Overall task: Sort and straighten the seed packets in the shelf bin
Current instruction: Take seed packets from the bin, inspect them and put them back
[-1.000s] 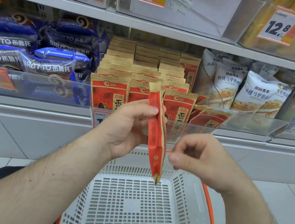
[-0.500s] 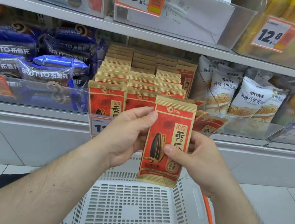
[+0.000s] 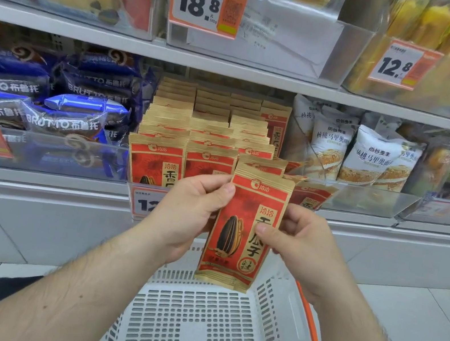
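- Nearest, below my forearms, a white perforated basket (image 3: 207,332) with an orange rim is sitting under everything I am holding.
- Above it, I am holding one red and gold seed packet (image 3: 242,233) upright, face toward me, its lower edge hanging over the basket's far wall.
- My left hand (image 3: 188,215) is pinching the packet's left edge, thumb up near the top corner, the other fingers curled behind it.
- My right hand (image 3: 301,244) is clamping the right edge, thumb pressing on the printed face, fingers folded around the back.
- The packet and my hands are blocking the middle front of the clear shelf bin (image 3: 362,200) and covering most of the price tag (image 3: 146,201) on the shelf edge.
- Behind them, rows of matching seed packets (image 3: 210,125) are standing in the bin; those at the right front (image 3: 309,194) are leaning sideways.
- Left of that bin, blue BRUTTO snack bags (image 3: 64,100) are lying piled behind their own clear front.
- To the right, white bread bags (image 3: 370,157) are standing in the neighbouring compartment.
- Farthest, on the upper shelf, tags reading 18.8 (image 3: 205,1) and 12.8 (image 3: 401,64) are hanging on clear bins of goods.
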A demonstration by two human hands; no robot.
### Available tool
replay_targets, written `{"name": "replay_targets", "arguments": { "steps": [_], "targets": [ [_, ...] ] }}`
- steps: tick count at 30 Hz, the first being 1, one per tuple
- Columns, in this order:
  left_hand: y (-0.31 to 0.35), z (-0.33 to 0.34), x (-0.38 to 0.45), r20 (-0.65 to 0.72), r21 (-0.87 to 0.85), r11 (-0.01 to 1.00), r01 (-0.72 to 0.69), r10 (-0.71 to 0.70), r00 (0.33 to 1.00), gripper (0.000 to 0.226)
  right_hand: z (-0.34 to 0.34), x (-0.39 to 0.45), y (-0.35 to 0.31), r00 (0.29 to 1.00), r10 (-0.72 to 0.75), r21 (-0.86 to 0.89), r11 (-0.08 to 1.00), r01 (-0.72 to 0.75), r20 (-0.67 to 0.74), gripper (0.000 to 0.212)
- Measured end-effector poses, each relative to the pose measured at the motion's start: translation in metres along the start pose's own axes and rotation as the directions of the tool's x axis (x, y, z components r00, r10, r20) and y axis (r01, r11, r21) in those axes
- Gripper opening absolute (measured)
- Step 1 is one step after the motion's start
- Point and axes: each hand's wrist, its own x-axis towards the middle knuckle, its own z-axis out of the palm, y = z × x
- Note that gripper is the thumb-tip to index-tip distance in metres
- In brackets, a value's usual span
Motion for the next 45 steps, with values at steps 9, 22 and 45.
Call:
{"name": "replay_targets", "arguments": {
  "steps": [9, 22, 45],
  "targets": [
    [0.056, 0.039, 0.012, 0.014, 0.002, 1.0, -0.026, 0.026, 1.0, 0.022, -0.023, 0.001, -0.035, 0.994, -0.028, 0.183, 0.982, 0.048, -0.11, 0.009],
    [0.088, 0.051, 0.07, 0.355, 0.925, 0.048, -0.376, 0.237, 0.904, 0.027, -0.101, 0.1, -0.081, 0.898, -0.354, -0.328, 0.907, 0.263, -0.261, 0.018],
    [0.075, 0.114, 0.168, 0.104, 0.924, -0.292, -0.248, -0.431, 0.896, 0.024, -0.108, 0.199, -0.059, 0.918, -0.391, -0.684, 0.686, 0.248, -0.06, 0.002]
  ]
}}
